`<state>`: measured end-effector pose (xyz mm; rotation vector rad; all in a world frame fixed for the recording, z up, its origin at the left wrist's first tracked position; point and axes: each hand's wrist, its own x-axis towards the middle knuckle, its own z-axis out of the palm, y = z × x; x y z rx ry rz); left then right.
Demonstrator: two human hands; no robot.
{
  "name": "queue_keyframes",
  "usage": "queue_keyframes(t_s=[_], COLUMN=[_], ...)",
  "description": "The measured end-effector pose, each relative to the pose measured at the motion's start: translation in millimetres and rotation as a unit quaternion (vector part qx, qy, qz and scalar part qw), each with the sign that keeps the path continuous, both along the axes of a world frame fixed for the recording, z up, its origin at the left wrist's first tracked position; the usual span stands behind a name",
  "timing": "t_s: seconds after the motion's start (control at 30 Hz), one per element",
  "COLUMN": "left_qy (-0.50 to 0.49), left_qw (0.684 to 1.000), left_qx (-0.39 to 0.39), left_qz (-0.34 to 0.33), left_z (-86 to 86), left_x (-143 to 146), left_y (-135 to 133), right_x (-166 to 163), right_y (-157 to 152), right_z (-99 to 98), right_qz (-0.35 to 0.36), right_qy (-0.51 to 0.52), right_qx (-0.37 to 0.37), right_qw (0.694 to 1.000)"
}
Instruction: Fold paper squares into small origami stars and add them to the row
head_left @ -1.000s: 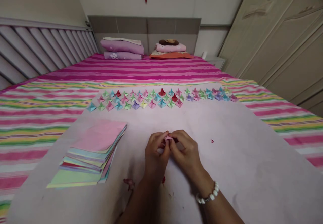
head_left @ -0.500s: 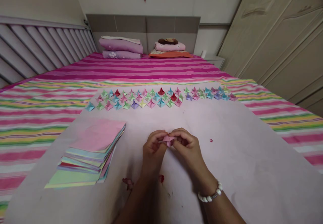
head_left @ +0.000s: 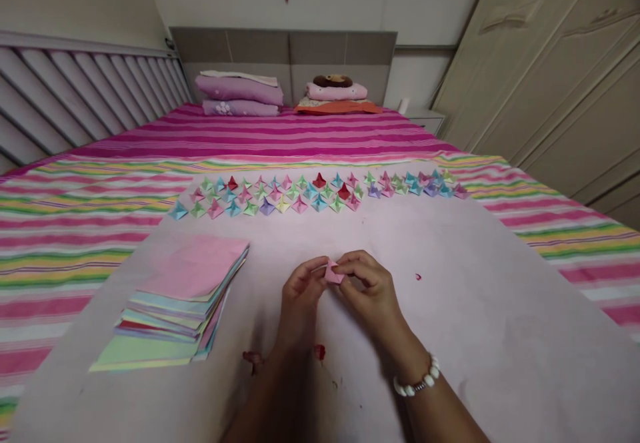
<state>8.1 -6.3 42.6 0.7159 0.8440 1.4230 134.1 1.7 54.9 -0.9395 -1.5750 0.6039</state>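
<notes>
Pink folded paper piece (head_left: 333, 272): held between the two hands, raised toward the person over the middle of the pale surface (head_left: 500, 310). Clock directions taken from the piece, with 12 toward the headboard (head_left: 330, 53).

Left hand (head_left: 303, 288) at 8 to 9 o'clock, fingers curled, fingertips pinching the piece's left edge. Right hand (head_left: 371, 290) at 3 to 4 o'clock, fingers bent in a narrow pinch, index fingertip laid across the face and thumb near the lower right edge. Neither hand is nearer, both being in contact; the right covers more of the face. Long axis not readable: too small, partly covered.

Compared with half a second ago: the piece then showed a broad flap spread 9 to 3 with a peak below; now a more compact angular face shows. Left thumb has drawn back from in front of it. Surroundings unchanged.

Outward: rows of small folded paper pieces (head_left: 311, 192), several colours, arc from 10 through 12 to 2 o'clock. Stack of coloured paper sheets (head_left: 197, 266), pink on top, between 8 and 9, apart from the left hand. Red scrap (head_left: 320, 352) near 6; dull pink crumpled scrap (head_left: 253, 360) about 7, just beside the left forearm; small red curl (head_left: 419, 276) at 3. White bead bracelet (head_left: 429, 380) on the right wrist. Striped bedcover (head_left: 320, 136) beyond the rows; whether the pale surface is board or cloth, cannot tell.
</notes>
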Motion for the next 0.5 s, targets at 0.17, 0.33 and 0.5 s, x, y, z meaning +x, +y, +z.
queue_keyframes(t_s=[0.17,0.33,0.5], left_qy=[-0.008,-0.044,-0.067], left_qw=[0.998,0.998,0.997], left_qx=[-0.033,-0.048,-0.046], left_qz=[0.045,0.025,0.002], left_z=[1.4,3.9,7.8], left_x=[0.1,-0.8,-1.1], left_y=[2.0,2.2,1.8], right_x=[-0.1,-3.4,-2.4], right_y=[0.1,1.6,2.9], right_z=[0.7,-2.0,-1.4], right_qz=[0.030,0.032,0.043], right_qy=[-0.005,0.097,0.203], right_qx=[-0.010,-0.091,-0.269], right_qw=[0.999,0.991,0.941])
